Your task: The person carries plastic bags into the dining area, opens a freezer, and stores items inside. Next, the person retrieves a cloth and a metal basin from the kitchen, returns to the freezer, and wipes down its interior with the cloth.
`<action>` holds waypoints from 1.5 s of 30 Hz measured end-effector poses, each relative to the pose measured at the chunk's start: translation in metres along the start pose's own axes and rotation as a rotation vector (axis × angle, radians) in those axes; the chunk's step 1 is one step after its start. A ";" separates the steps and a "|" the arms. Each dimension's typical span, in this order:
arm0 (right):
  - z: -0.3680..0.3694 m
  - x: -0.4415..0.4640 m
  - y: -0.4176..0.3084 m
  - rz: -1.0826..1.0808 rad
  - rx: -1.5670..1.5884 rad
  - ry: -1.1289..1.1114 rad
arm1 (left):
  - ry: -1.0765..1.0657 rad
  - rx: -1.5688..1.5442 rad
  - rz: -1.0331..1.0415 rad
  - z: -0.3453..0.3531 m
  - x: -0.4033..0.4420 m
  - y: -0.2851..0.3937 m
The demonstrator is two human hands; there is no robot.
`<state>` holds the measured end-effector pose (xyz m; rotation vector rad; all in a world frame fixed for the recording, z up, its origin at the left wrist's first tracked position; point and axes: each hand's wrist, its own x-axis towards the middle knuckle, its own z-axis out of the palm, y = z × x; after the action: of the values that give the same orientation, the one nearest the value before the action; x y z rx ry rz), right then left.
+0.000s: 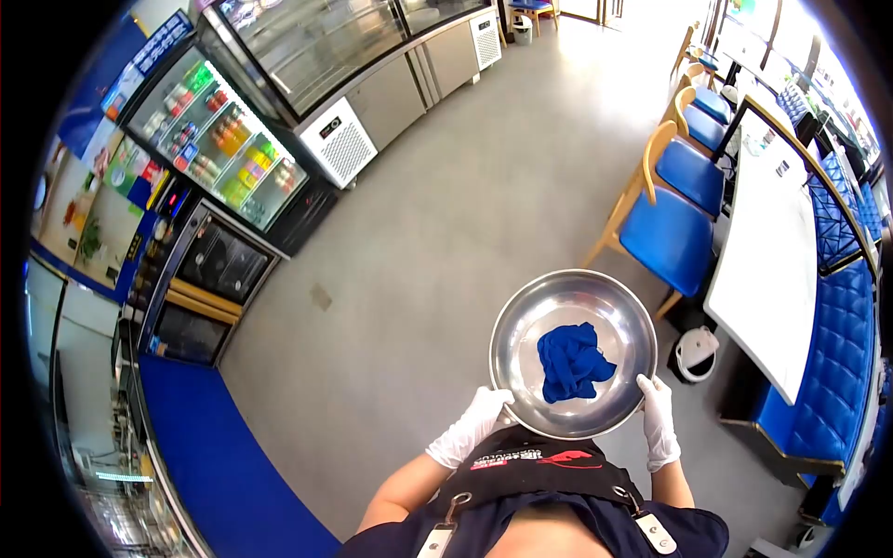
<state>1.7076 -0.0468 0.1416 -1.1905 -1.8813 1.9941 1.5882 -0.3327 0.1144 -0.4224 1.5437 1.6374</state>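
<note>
A round stainless steel basin is held out in front of my dark apron. Inside it lies a crumpled blue cloth, near the middle of the bottom. My left hand, in a white glove, grips the rim at the lower left, with the thumb over the edge. On the opposite side my right hand, gloved as well, is closed on the rim at the lower right. The fingers under the basin are hidden on both sides.
Blue-seated wooden chairs line a long white table on the right, with a blue bench behind. A white-lidded bin stands near the table end. To the left are a drinks fridge, ovens and a blue counter.
</note>
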 end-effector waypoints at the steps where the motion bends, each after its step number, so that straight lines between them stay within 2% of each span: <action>1: 0.014 0.027 -0.016 0.010 -0.007 -0.010 | 0.016 0.042 0.018 -0.003 0.027 0.020; 3: 0.044 0.097 -0.050 0.000 -0.074 -0.087 | 0.053 0.118 0.058 -0.007 0.076 0.069; 4: 0.058 0.132 -0.067 0.005 -0.042 -0.122 | 0.073 0.020 -0.020 -0.008 0.087 0.101; 8: 0.124 0.257 -0.155 0.015 0.036 -0.250 | 0.188 -0.092 0.060 -0.018 0.146 0.206; 11: 0.181 0.337 -0.240 -0.087 0.020 -0.365 | 0.204 -0.255 0.070 -0.051 0.227 0.248; 16: 0.278 0.497 -0.320 -0.152 -0.007 -0.460 | 0.307 -0.347 0.131 -0.092 0.365 0.351; 20: 0.333 0.623 -0.356 -0.016 0.016 -0.430 | 0.354 -0.347 0.112 -0.105 0.456 0.471; 24: 0.356 0.755 -0.405 0.130 0.246 -0.349 | 0.352 -0.395 0.089 -0.112 0.537 0.580; 27: 0.371 0.853 -0.433 0.100 0.337 -0.224 | 0.363 -0.392 0.080 -0.124 0.605 0.638; 31: 0.422 1.012 -0.480 0.047 0.222 -0.158 | 0.425 -0.408 0.050 -0.121 0.706 0.712; 36: 0.563 1.188 -0.570 0.050 0.075 -0.315 | 0.580 -0.520 0.011 -0.111 0.807 0.778; 40: 0.705 1.268 -0.654 -0.031 -0.029 -0.506 | 0.612 -0.619 -0.015 -0.120 0.867 0.818; 43: 0.825 1.341 -0.679 -0.079 -0.073 -0.651 | 0.640 -0.668 0.000 -0.130 0.908 0.858; 45: 0.907 1.381 -0.683 -0.183 -0.102 -0.671 | 0.651 -0.696 -0.022 -0.142 0.946 0.878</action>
<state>-0.0589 0.2169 0.0626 -0.3407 -2.2862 2.3994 0.3240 -0.0686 -0.0196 -1.4510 1.3259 2.1189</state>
